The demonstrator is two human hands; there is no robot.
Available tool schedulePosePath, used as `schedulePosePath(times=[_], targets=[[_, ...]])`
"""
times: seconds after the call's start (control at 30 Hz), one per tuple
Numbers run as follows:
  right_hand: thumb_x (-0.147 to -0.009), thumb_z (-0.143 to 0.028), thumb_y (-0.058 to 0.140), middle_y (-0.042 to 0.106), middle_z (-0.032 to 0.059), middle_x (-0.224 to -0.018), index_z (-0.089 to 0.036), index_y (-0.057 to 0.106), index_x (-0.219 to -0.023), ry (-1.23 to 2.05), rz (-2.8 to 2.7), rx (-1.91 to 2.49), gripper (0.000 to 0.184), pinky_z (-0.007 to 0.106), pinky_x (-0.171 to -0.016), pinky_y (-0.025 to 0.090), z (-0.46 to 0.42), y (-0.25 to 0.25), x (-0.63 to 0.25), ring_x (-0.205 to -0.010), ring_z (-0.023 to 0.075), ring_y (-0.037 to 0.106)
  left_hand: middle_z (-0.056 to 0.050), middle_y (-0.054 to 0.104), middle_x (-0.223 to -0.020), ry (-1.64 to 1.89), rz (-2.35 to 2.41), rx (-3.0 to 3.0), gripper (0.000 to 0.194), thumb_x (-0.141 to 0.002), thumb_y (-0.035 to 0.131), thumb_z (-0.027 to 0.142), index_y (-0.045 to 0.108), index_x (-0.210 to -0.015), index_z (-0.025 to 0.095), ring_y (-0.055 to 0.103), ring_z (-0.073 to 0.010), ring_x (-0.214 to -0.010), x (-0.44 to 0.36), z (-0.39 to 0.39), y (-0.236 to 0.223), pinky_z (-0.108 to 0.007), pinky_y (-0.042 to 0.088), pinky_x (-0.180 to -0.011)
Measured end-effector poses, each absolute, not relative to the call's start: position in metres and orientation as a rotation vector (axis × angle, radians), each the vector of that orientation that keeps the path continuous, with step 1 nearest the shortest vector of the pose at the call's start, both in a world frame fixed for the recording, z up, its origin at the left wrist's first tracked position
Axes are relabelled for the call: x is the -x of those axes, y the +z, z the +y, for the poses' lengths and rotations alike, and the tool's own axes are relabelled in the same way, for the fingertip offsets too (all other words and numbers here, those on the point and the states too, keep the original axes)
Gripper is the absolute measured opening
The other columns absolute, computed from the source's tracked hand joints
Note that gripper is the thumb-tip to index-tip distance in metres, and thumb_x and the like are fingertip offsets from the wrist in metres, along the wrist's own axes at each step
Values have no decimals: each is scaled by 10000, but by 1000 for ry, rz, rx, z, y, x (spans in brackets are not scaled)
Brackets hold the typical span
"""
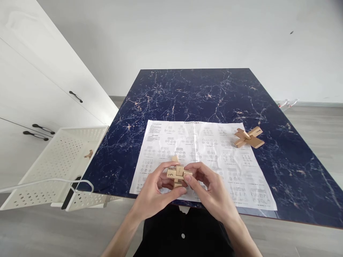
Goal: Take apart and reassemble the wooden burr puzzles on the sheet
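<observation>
Between my two hands is a wooden interlocking puzzle [179, 172] of several notched pieces, held above the near part of a printed sheet [211, 153]. My left hand [155, 191] grips it from the left, thumb below and fingers behind. With thumb and fingers, my right hand [211, 191] pinches its right end. Dark numerals mark the piece on the left, and one piece points away from me. Fingers hide part of the puzzle. A second wooden puzzle [249, 137], cross-shaped, rests at the sheet's right edge, partly on the table.
The sheet of small diagrams lies on a dark blue marbled table [182, 96]. Left of the table stands a white perforated basket [45, 167] holding a small wooden piece [88, 154], with a white cable [53, 181] across it. White cabinets [40, 82] line the left side.
</observation>
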State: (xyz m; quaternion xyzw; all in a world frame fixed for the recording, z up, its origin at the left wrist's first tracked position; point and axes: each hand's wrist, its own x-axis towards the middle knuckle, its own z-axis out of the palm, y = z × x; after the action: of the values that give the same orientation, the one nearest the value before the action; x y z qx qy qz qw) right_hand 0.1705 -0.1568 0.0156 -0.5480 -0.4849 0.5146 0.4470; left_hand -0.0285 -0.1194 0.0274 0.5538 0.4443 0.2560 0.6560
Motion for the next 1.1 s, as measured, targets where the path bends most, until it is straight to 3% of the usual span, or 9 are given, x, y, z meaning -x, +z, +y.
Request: schedulePosePath(times=[0.23,0.5,0.83,1.1], targets=[[-1049,-550,659,745,24,-846,-237,725,-1114,1349,-1202,1355,326,331,-748,585,-151,15,-171,-782,198,722,-78,838,-1035,556,984,-1253,555,-946,849,394,587,-1416,259,836,-290,-910,30,-116,28,-451,674,-878],[-1019,-602,684,704,22,-802,-222,733,-1094,1421,-1178,1373,390,338,-725,566,-144,15,-173,-751,199,695,-50,847,-995,592,1011,-1287,516,-957,840,400,597,-1388,252,844,-258,-874,29,-116,27,-393,687,-840],[-1036,-621,679,668,3,-775,-221,714,-988,1484,-1099,1280,403,300,-681,538,-134,17,-173,-690,156,620,-56,824,-1161,520,1010,-1261,712,-862,926,430,580,-1462,263,825,-261,-1019,30,-105,35,-402,663,-954],[-1058,-637,641,628,-5,-739,-215,709,-956,1378,-1137,1339,439,276,-626,488,-138,14,-171,-669,143,573,-34,825,-1031,622,988,-1219,637,-845,935,372,631,-1389,236,816,-235,-941,25,-107,33,-365,663,-898]])
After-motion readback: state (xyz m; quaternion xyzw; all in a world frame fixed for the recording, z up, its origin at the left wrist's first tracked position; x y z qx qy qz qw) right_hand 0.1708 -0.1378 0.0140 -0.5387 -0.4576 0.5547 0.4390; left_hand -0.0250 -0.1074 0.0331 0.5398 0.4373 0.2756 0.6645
